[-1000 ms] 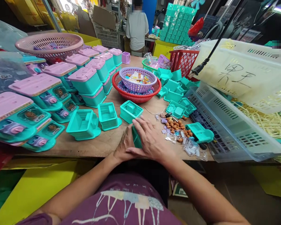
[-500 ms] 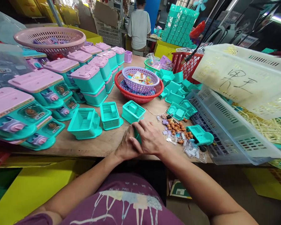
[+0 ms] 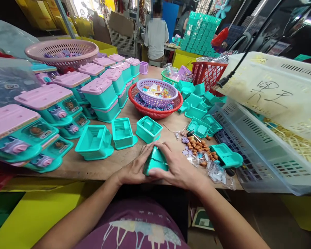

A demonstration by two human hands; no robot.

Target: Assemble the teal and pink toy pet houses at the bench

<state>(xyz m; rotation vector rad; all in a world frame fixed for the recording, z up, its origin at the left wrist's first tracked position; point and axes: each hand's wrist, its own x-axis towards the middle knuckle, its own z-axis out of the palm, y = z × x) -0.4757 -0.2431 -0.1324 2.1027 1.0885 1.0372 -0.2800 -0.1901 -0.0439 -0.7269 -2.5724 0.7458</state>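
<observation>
Between my two hands is a teal plastic box (image 3: 157,160), tilted at the table's front edge. My left hand (image 3: 136,166) grips its left side, and my right hand (image 3: 177,166) wraps over the right side with the thumb across the near face. Much of the box is hidden by my fingers. Just beyond stand three open teal boxes: one on the left (image 3: 93,143), one in the middle (image 3: 123,133) and one on the right (image 3: 148,129). To the right of my right hand lie small brown figures (image 3: 200,148) and clear plastic covers (image 3: 217,172).
Stacked teal boxes with pink lids (image 3: 44,95) fill the left side. A red basket (image 3: 155,112) holds a purple basket (image 3: 157,100) of small parts. Loose teal shells (image 3: 195,107) lie beside white crates (image 3: 264,90). A person (image 3: 156,38) is at the back.
The teal box has turned so that more of its surface shows between my hands. My hands have spread slightly apart around it and sit a little lower. The whole view has shifted slightly.
</observation>
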